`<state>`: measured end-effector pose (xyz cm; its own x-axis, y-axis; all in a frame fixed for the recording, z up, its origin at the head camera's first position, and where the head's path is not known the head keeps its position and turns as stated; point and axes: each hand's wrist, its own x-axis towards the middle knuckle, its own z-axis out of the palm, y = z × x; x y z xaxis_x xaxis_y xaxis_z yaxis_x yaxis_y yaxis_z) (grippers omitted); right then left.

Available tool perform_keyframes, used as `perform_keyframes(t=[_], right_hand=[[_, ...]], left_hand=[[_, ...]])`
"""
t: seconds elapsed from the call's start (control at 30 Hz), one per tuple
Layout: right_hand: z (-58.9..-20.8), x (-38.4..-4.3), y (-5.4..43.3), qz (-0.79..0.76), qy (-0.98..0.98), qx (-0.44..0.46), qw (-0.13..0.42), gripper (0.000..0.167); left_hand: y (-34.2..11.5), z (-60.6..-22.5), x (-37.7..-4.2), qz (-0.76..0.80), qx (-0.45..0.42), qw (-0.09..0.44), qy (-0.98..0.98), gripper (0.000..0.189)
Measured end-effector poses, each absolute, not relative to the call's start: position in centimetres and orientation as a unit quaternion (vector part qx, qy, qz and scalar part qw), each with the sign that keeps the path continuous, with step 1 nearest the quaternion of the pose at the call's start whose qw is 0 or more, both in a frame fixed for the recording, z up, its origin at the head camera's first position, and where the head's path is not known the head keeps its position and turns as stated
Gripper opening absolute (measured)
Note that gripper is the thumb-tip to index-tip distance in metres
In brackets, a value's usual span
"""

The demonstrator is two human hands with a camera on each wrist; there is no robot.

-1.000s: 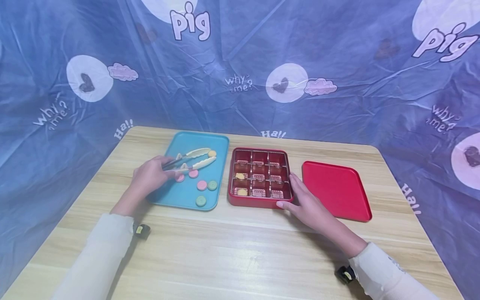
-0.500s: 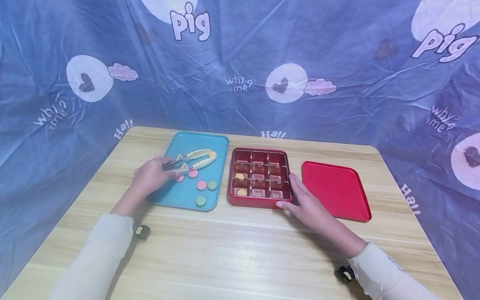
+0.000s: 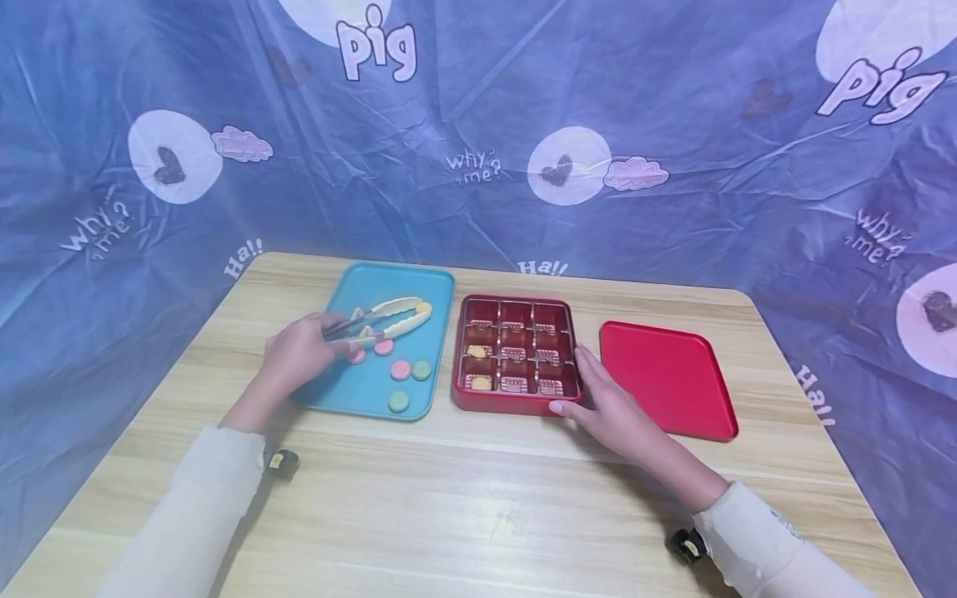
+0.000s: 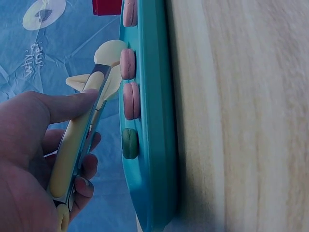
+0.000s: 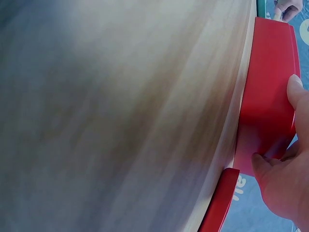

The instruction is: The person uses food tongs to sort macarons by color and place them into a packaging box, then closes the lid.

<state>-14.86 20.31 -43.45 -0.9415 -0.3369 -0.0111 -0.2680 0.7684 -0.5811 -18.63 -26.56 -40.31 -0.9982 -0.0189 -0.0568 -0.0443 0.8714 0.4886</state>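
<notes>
My left hand (image 3: 299, 349) grips a pair of tongs (image 4: 72, 150) with cream-coloured tips, over the blue tray (image 3: 441, 332). Between the parted tips lies a yellow macaron (image 3: 424, 307); whether both tips touch it I cannot tell. Pink macarons (image 3: 400, 370) and green macarons (image 3: 422, 370) lie nearer me on the tray. At the red box (image 3: 516, 404), my right hand (image 3: 613, 407) holds the near right corner, its thumb on the front wall and its fingers along the right side. Two compartments in the box's left column each hold a yellow macaron (image 3: 481, 383).
A red lid (image 3: 665, 382) lies flat to the right of the box, beside my right hand. Everything stands on a light wooden table (image 3: 449, 507). Behind it and at the sides hangs a blue printed cloth (image 3: 419, 199).
The tong tips have drawn slightly closer together around the yellow macaron on the tray. My right hand stays at the box corner; the whole view shifts slightly.
</notes>
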Motion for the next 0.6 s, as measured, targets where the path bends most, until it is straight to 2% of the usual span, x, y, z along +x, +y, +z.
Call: perform_keyframes(t=[0.6], right_hand=[[-43.5, -14.9, 20.3, -0.301, 0.938, -0.161, 0.054, 0.108]], left_hand=[[-25.9, -39.2, -18.4, 0.268, -0.006, 0.016, 0.963, 0.067]])
